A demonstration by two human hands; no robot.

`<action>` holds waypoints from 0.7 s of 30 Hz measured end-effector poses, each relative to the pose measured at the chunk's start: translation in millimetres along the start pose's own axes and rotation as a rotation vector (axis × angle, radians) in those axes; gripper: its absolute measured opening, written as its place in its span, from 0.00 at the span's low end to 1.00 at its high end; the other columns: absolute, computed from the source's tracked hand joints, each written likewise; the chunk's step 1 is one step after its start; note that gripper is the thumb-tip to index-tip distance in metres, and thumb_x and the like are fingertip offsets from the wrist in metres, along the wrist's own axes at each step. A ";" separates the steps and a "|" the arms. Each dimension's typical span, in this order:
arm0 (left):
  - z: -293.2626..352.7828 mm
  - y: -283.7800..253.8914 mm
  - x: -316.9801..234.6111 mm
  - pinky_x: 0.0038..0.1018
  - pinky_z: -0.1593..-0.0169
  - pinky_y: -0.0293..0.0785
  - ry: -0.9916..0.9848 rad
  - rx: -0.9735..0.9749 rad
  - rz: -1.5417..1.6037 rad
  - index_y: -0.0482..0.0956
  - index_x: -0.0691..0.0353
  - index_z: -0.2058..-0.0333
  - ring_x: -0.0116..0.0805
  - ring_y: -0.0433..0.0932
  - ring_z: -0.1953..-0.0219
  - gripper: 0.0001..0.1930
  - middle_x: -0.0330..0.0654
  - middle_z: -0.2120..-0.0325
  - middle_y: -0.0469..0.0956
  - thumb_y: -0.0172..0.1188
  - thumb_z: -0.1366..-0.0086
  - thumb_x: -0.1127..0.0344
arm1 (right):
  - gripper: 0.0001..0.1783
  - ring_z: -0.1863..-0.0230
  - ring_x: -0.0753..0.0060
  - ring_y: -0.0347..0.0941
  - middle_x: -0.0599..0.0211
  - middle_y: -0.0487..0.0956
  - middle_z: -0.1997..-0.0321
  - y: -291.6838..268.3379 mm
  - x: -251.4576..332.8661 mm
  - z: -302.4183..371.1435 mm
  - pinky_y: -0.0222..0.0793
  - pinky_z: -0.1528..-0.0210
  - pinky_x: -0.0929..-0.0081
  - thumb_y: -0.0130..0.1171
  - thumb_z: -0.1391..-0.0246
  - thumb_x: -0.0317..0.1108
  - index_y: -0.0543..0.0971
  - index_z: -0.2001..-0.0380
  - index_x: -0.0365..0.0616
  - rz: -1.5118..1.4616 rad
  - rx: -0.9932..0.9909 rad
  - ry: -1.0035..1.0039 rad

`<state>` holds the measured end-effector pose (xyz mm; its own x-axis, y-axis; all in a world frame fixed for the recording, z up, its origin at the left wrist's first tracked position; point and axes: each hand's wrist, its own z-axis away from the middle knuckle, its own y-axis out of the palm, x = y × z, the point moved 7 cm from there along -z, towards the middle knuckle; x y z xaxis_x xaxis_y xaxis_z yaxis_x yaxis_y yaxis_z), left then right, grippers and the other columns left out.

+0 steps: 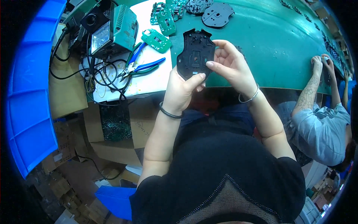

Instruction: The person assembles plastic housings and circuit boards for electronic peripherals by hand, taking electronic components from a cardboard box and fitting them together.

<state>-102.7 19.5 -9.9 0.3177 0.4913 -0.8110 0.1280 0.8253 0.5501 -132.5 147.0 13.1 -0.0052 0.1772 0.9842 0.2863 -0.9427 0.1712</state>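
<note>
A black plastic shell point(194, 52), shaped like the base of a computer mouse, is held up above the near edge of the green table. Its inner side, with small posts and a rectangular recess, faces me. My left hand point(182, 86) grips its lower end, the thumb pressed on the inside. My right hand point(233, 65) holds its right edge between thumb and fingers; the fingers behind it are partly hidden. Just left of the shell lies a green circuit board point(156, 41) on white paper. Another black shell point(218, 15) rests farther back.
Blue-handled cutters point(140, 67) lie on the paper point(154, 76) among black cables. A green soldering station point(123, 31) stands at the left. More circuit boards point(166, 21) are at the back. At the far right a co-worker point(320, 127) works along the green table point(276, 44).
</note>
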 end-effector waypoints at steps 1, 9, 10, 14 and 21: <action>0.0 -1.0 0.8 0.15 0.77 0.66 0.010 -0.012 -0.005 0.72 0.64 0.59 0.22 0.72 0.78 0.14 0.37 0.74 0.74 0.58 0.46 0.76 | 0.27 0.69 0.89 0.64 0.73 0.67 0.68 0.1 -1.0 0.4 0.65 0.68 0.91 0.61 0.50 0.24 0.62 0.49 0.34 -0.003 -0.002 -0.001; -6.9 12.0 2.8 0.15 0.77 0.67 -0.020 -0.007 -0.062 0.73 0.64 0.58 0.21 0.72 0.78 0.15 0.41 0.68 0.78 0.57 0.47 0.76 | 0.19 0.71 0.89 0.65 0.74 0.70 0.71 -18.3 6.9 0.2 0.67 0.70 0.90 0.58 0.48 0.24 0.68 0.53 0.32 0.065 -0.150 -0.002; -7.6 13.9 3.4 0.14 0.77 0.66 -0.032 -0.025 -0.091 0.74 0.64 0.59 0.21 0.72 0.79 0.14 0.41 0.70 0.79 0.56 0.47 0.77 | 0.19 0.72 0.89 0.66 0.75 0.70 0.72 -19.8 2.3 0.4 0.67 0.71 0.90 0.58 0.48 0.24 0.68 0.53 0.32 -0.028 -0.153 -0.010; -22.2 24.6 18.0 0.13 0.81 0.64 -0.004 -0.071 -0.101 0.74 0.65 0.62 0.21 0.71 0.82 0.13 0.38 0.75 0.76 0.60 0.48 0.75 | 0.18 0.74 0.90 0.66 0.76 0.71 0.72 -37.1 10.5 7.2 0.65 0.75 0.90 0.57 0.48 0.25 0.69 0.53 0.35 0.022 -0.208 -0.057; -89.0 65.4 -12.8 0.27 0.69 0.73 0.468 0.011 -0.941 0.70 0.67 0.52 0.34 0.75 0.70 0.26 0.47 0.64 0.75 0.66 0.49 0.63 | 0.16 0.77 0.87 0.67 0.73 0.75 0.74 -191.7 44.6 34.6 0.64 0.79 0.88 0.58 0.48 0.27 0.74 0.55 0.39 0.489 -0.486 -0.050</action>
<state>-182.1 91.9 18.7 -0.3086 -0.2864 -0.9070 0.1443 0.9284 -0.3423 -154.4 345.5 22.6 0.0623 -0.2985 0.9524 -0.2172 -0.9354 -0.2789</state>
